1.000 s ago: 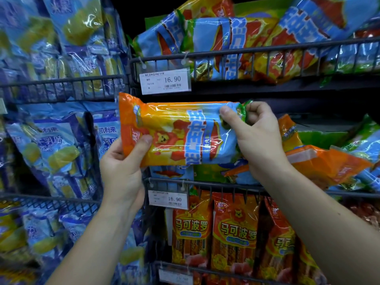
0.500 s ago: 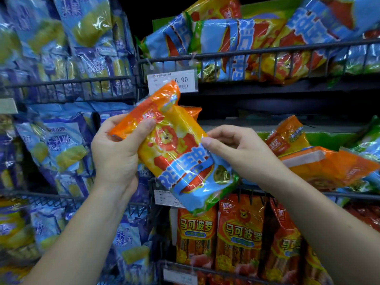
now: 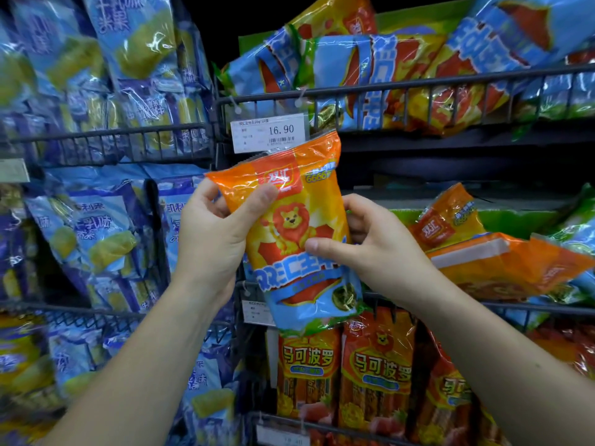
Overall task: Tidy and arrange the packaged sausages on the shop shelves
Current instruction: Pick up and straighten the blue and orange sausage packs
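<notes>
Holding the sausage pack [image 3: 299, 226] upright before the middle shelf [image 3: 531, 306], we gripped its orange top corner with our left hand [image 3: 212, 233], thumb across the front. Our right hand [image 3: 376, 249] pinched its right edge, keeping the front facing us. Fingers behind were hidden, probably curled. Loose packs [image 3: 502, 262] lay slumped to the right, where we judged it belonged.

Blue-yellow snack bags [image 3: 96, 226] stacked at left — white price tag [image 3: 268, 132] reading 16.90, hanging centre
</notes>
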Motion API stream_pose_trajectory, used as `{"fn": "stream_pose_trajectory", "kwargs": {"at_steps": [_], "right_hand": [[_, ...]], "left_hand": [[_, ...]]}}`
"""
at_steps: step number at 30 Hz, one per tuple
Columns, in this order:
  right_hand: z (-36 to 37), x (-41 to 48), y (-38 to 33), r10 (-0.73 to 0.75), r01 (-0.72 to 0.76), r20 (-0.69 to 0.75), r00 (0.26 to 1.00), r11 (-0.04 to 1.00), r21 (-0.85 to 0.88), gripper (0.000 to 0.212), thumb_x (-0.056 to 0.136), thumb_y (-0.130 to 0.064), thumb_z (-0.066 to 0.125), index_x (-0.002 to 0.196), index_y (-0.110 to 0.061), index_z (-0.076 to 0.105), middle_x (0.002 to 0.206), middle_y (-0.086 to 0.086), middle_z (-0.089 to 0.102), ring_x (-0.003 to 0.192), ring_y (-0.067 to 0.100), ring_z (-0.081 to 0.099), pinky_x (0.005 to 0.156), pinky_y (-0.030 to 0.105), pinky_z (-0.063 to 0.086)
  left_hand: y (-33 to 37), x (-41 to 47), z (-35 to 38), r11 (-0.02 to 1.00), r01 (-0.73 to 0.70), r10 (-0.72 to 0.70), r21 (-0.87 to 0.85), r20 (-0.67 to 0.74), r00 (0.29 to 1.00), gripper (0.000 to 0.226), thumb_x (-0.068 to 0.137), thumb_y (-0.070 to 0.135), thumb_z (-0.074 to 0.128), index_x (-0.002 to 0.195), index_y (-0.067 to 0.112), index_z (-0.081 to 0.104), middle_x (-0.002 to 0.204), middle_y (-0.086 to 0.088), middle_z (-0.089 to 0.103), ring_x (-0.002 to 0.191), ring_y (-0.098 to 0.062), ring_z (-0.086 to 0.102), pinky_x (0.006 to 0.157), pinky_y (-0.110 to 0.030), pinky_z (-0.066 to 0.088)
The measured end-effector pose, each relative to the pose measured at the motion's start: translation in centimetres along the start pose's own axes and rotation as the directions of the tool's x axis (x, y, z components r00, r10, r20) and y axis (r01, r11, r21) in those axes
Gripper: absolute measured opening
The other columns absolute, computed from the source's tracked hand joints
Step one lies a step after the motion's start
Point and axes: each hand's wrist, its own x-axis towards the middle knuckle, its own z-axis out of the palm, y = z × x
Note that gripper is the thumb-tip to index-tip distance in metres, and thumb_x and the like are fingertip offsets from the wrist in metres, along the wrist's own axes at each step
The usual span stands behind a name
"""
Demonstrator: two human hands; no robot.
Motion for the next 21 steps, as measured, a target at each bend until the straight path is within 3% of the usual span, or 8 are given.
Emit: {"fn": "stream_pose_trajectory", "kwargs": {"at_steps": [4,8,14,21], "right_hand": [[0.1,0.1,-0.2,0.005,0.004,-0.103,0.995,0.996,0.09,0.036,0.079,-0.021,0.081,0.109,-0.015,0.062,0.098,0.0,0.076,0.091,0.018,0.074,0.084,0.049,0.059],[-0.2,0.6,-0.7,-0.014,0.043,-0.202,0.979,0.989,0.14,0.035,0.079,-0.024,0.08,0.109,-0.018,0.063,0.1,0.0,0.076,0.093,0.019,0.073,0.083,0.049,0.059],[-0.6,1.0,-1.6,-0.079,0.136,-0.284,0.956,0.973,0.187,0.032,0.084,-0.014,0.075,0.113,-0.017,0.061,0.102,0.0,0.075,0.095,0.013,0.072,0.076,0.029,0.059],[-1.5,1.6,-1.9,-0.093,0.145,-0.274,0.957,0.973,0.178,0.035,0.089,-0.01,0.071,0.121,-0.015,0.058,0.109,0.004,0.072,0.1,0.016,0.07,0.081,0.033,0.059]], "left_hand": [[-1.1,-0.8,0.0,0.99,0.058,-0.073,0.128,0.122,0.99,0.061,0.06,0.022,0.089,0.113,0.014,0.06,0.098,0.0,0.076,0.091,-0.016,0.073,0.072,-0.026,0.058],[-1.6,-0.9,-0.4,0.976,0.091,-0.13,0.199,0.193,0.973,0.06,0.065,0.021,0.081,0.121,0.017,0.058,0.108,0.001,0.074,0.1,-0.018,0.071,0.081,-0.031,0.059],[-0.8,0.0,0.0,0.962,-0.027,-0.031,0.272,0.207,0.978,0.056,0.068,0.018,0.082,0.12,0.02,0.062,0.111,0.003,0.072,0.103,-0.013,0.069,0.088,-0.032,0.057],[-1.8,0.8,1.5,0.96,-0.106,0.06,0.259,0.181,0.982,0.047,0.076,0.002,0.08,0.115,0.021,0.061,0.11,0.0,0.071,0.101,-0.014,0.068,0.084,-0.028,0.057]]}}
